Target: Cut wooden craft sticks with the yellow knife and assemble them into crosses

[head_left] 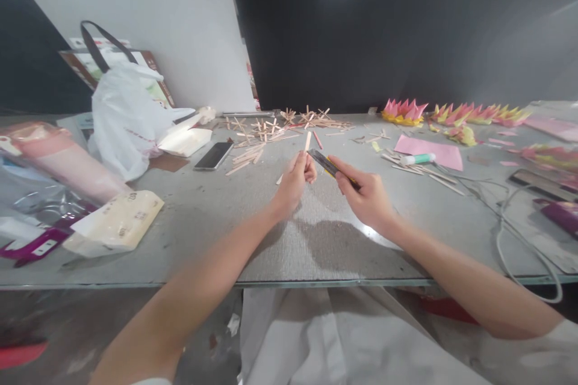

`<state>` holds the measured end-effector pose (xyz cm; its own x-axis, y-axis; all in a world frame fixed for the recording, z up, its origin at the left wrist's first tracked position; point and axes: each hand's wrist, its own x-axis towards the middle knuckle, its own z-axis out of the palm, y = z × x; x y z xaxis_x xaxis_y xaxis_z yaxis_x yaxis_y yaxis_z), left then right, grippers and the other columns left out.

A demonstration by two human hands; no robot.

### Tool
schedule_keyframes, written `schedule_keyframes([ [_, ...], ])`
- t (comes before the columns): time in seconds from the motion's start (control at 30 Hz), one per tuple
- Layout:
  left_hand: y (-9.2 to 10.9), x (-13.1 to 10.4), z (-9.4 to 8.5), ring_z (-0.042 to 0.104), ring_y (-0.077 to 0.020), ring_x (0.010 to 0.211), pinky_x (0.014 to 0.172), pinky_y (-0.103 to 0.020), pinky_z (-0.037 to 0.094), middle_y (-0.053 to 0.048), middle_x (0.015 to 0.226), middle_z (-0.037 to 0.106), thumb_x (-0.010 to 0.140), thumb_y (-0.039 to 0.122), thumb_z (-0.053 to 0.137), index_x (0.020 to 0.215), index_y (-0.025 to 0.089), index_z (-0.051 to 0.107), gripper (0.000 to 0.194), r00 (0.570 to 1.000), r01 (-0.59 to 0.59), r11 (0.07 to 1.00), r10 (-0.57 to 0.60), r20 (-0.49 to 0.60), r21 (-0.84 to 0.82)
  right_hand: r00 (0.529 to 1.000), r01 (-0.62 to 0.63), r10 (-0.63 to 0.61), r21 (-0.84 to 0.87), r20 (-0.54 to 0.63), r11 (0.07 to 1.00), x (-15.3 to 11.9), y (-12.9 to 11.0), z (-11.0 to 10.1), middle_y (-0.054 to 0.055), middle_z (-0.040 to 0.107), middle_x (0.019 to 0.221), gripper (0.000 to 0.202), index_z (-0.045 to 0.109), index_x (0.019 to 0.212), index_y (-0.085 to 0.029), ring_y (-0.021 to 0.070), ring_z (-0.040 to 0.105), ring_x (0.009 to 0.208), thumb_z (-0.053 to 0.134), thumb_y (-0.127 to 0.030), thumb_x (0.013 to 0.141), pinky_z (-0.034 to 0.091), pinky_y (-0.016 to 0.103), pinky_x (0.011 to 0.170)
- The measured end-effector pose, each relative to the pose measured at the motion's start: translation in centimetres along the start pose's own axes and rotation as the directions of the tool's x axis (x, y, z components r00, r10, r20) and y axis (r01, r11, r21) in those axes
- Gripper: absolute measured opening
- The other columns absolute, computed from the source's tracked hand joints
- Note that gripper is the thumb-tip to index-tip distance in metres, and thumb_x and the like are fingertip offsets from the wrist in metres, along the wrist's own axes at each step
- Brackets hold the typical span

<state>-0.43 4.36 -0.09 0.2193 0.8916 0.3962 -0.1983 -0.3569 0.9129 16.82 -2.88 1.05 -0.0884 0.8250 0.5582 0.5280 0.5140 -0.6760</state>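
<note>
Over the middle of the grey table (203, 222), my left hand (295, 177) is closed round a flat wooden craft stick (307, 141), whose pale end points up. My right hand (363, 189) grips a utility knife (323, 162) with a dark blade end and yellow-black handle. The knife's tip is beside the stick, close to my left fingertips; whether it touches the wood I cannot tell. Behind my hands lie a loose pile of craft sticks (266, 129) and a short reddish stick (318, 140).
A phone (214, 156), a white plastic bag (126, 108), a tissue pack (121, 222) and a pink tumbler (63, 159) occupy the left. On the right are pink paper (428, 151), a green-white tube (418, 159), folded paper flowers (404, 112) and a white cable (501, 234).
</note>
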Motion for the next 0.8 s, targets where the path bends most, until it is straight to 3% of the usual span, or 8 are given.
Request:
schedule_keyframes([
  [0.27,0.02,-0.11,-0.13,0.035,-0.0144,0.054,0.058,-0.032,0.039,0.005,0.062,0.031,0.106,0.062,0.041,0.075,0.025,0.037,0.049,1.0,-0.014,1.0,0.014,0.027,-0.005,1.0,-0.004,0.004,-0.011,0.011,1.0,0.02,-0.17,-0.07,0.001,0.065,0.068,0.049,0.068,0.144,-0.015,0.0115,0.043,0.054,0.049,-0.029,0.101,0.037,0.026,0.054],
  [0.5,0.06,-0.15,-0.07,0.035,-0.0134,0.054,0.06,-0.029,0.037,0.006,0.06,0.031,0.104,0.063,0.046,0.075,0.024,0.043,0.049,0.997,0.08,0.992,-0.078,0.028,-0.094,0.999,-0.044,0.044,0.033,0.007,0.998,0.07,0.08,-0.01,-0.002,0.056,0.065,0.048,0.069,0.143,-0.017,0.0106,0.037,0.054,0.05,-0.031,0.101,0.035,0.025,0.054],
  [0.63,0.17,-0.17,-0.01,0.033,-0.0124,0.053,0.059,-0.027,0.035,0.007,0.058,0.03,0.105,0.057,0.05,0.075,0.022,0.047,0.046,0.995,0.1,0.978,-0.097,0.026,-0.182,0.998,-0.067,0.067,0.061,0.006,0.996,0.04,0.33,0.03,-0.002,0.055,0.066,0.048,0.069,0.144,-0.019,0.0112,0.037,0.056,0.051,-0.034,0.102,0.033,0.025,0.053],
  [0.8,0.58,-0.12,0.08,0.033,-0.0114,0.052,0.057,-0.026,0.033,0.006,0.057,0.033,0.107,0.048,0.05,0.068,0.021,0.041,0.049,0.993,0.116,0.967,-0.117,0.006,-0.228,0.995,-0.101,0.099,0.132,0.02,0.986,-0.04,0.47,0.15,-0.002,0.055,0.068,0.048,0.068,0.144,-0.021,0.0115,0.038,0.056,0.052,-0.035,0.102,0.032,0.025,0.051],
])
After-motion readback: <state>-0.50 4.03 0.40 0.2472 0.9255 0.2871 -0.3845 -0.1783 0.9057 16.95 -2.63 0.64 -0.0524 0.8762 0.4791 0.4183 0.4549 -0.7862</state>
